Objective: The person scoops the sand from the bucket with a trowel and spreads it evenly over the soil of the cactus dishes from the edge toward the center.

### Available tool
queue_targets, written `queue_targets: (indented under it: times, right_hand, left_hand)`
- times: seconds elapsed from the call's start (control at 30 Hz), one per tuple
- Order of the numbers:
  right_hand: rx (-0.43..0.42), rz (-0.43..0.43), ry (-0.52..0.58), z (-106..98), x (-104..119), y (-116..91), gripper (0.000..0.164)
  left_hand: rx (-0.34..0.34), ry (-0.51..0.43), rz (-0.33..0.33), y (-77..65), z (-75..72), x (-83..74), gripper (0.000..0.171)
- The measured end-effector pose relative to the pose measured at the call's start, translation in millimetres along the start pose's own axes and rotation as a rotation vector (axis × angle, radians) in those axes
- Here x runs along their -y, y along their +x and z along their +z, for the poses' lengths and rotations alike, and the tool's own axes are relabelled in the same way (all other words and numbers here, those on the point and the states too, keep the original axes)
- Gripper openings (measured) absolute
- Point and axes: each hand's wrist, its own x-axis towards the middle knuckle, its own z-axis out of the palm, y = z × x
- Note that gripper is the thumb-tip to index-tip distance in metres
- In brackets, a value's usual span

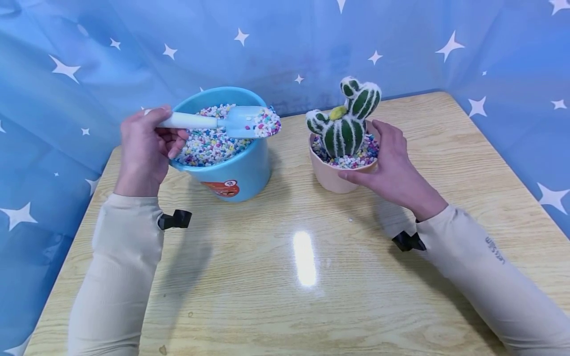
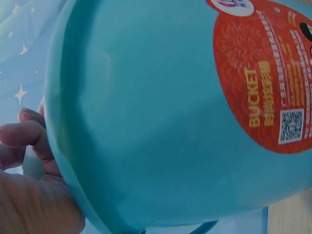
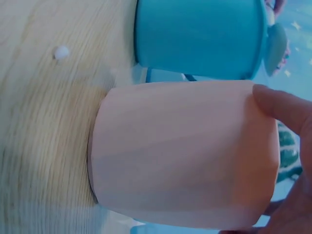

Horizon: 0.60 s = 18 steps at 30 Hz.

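Observation:
My left hand [image 1: 149, 143] grips the white handle of a small light-blue shovel [image 1: 242, 118]. Colourful pebbles [image 1: 268, 122] lie heaped at the shovel's tip, over the right rim of a blue bucket [image 1: 249, 173]. More mixed pebbles [image 1: 213, 148] fill much of that bucket. To the right, a pale pink pot [image 1: 331, 178] bears a green cactus [image 1: 345, 133] with white fuzz and a yellow tuft, set in pebbles. My right hand [image 1: 392, 165] holds the pot by its rim, thumb at the front and fingers round the right side. In the right wrist view the thumb [image 3: 280, 105] presses the rim.
Both containers stand toward the back of a wooden table [image 1: 249, 296]. One stray white pebble [image 3: 61, 52] lies on the tabletop near the pot. A blue star-patterned curtain [image 1: 276, 44] hangs behind and along both sides.

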Motion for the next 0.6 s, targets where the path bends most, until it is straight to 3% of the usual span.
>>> queue_targets:
  times: [0.6]
  right_hand:
    - [0.012,0.006,0.017,0,-4,1,0.116]
  left_hand:
    - [0.046,0.077,0.003,-1.0,26.0,2.4,0.017]
